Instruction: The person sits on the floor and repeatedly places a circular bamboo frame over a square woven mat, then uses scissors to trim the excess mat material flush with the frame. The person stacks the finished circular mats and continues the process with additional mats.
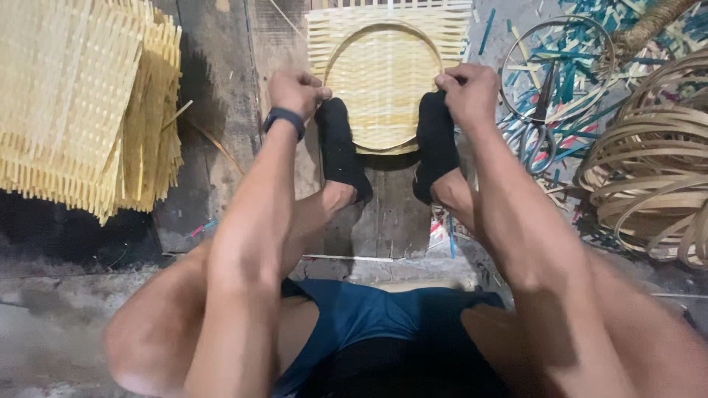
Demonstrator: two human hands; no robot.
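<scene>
Blue shorts (383,317) and two bare knees fill the bottom of the view, closest to the camera, with both forearms reaching forward over them toward a round woven bamboo tray (383,85). That tray sits on a square woven bamboo mat (324,29) laid on dark wooden planks (221,96).

Two feet in black socks press on the near edge of the tray: the left sock (341,151) at its near-left rim, the right sock (436,151) at its near-right rim.

Just left of the tray, the left hand (297,92) is curled into a loose fist, fingers folded in at the rim beside the left sock; whether it pinches the rim or a strip there cannot be told. A dark wristband (285,120) circles that wrist. At the right rim of the tray, the right hand (469,92) is also closed, fingertips bunched together against the edge above the right sock; what they grip is hidden.

Far left of the tray lies a stack of woven bamboo mats (81,103). Right of the tray, scissors (535,125) rest inside a thin hoop (560,70) among blue-green strip offcuts (582,44). Farther right sit coils of split bamboo strip (653,169).
</scene>
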